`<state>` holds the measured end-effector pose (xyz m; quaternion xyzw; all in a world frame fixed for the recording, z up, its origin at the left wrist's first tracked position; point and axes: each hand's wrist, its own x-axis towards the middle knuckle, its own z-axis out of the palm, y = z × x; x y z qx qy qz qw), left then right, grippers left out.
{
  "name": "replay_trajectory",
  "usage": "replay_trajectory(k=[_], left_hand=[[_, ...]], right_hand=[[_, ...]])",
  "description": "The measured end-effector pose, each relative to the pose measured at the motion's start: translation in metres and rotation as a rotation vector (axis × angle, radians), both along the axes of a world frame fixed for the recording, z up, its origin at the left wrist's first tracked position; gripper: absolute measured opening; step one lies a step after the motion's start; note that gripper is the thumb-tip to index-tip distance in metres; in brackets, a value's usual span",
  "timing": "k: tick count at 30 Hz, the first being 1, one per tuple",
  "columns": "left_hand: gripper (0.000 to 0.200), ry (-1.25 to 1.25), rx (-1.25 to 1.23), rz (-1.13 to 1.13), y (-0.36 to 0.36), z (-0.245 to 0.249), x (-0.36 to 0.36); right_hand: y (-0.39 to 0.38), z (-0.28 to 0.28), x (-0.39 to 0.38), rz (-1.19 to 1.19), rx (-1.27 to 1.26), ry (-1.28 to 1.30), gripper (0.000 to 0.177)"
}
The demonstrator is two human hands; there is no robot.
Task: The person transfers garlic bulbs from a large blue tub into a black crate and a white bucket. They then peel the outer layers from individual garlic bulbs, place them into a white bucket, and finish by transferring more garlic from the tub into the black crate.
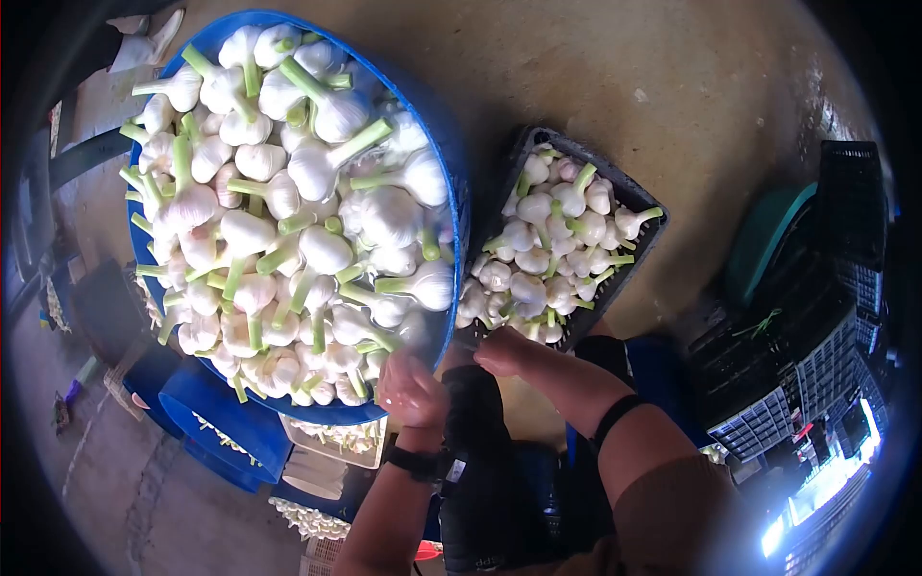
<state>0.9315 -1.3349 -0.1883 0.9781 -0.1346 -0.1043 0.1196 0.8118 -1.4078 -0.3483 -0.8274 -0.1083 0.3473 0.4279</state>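
Observation:
A large blue tub (pixel 456 216) is heaped with white garlic bulbs (pixel 327 250) that have short green stems. At its near rim is my left hand (pixel 413 392), its fingers curled in beside the garlic; what they hold, if anything, cannot be made out. My right hand (pixel 499 352) lies by the near corner of a black crate (pixel 629 252), with its fingers drawn together and their grip hidden. Smaller trimmed garlic bulbs (pixel 533 259) fill much of that crate. A dark band is on each of my arms.
Black plastic crates (pixel 812 355) are stacked at the right beside a green basin (pixel 764 245). A blue container (pixel 226 413) and a pale tray (pixel 331 442) of garlic scraps sit below the tub. Another person's shoe (pixel 165 36) shows at top left.

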Motion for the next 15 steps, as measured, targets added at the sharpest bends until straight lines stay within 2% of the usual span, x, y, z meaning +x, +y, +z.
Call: replay_trajectory(k=[1,3,4,5,7,8,9,11,12,15], left_hand=[[0.018,-0.013,-0.018,-0.011,0.000,0.000,0.001],[0.018,-0.022,-0.029,-0.020,-0.002,0.001,0.002],[0.018,-0.011,-0.035,-0.021,-0.005,0.004,0.003],[0.018,-0.002,-0.046,-0.023,-0.006,0.004,0.003],[0.018,-0.012,-0.060,-0.031,-0.006,0.002,0.003],[0.019,-0.022,-0.072,-0.036,-0.005,0.002,0.003],[0.019,-0.020,-0.081,-0.044,-0.004,0.000,0.003],[0.019,-0.050,-0.113,-0.046,0.001,-0.004,0.001],[0.019,-0.056,-0.118,-0.046,0.002,-0.005,0.000],[0.018,0.038,-0.122,0.012,-0.004,0.005,0.002]], right_hand=[[-0.001,0.005,-0.004,-0.263,0.081,-0.003,0.011],[0.002,0.008,0.012,-0.429,-0.127,-0.215,0.009],[0.002,0.003,0.017,-0.749,-0.023,-0.293,0.013],[0.003,-0.001,0.025,-0.753,-0.026,-0.287,0.013],[0.005,-0.006,0.049,-0.805,-0.182,-0.060,0.022],[0.004,-0.004,0.055,-0.778,-0.173,0.054,0.015],[0.013,-0.016,0.054,-0.786,-0.183,0.052,0.015],[0.031,-0.043,0.044,-0.991,-0.014,0.234,0.022],[0.011,-0.021,0.050,-0.793,-0.091,0.091,0.020],[-0.022,-0.005,0.038,-0.778,-0.102,-0.025,0.016]])
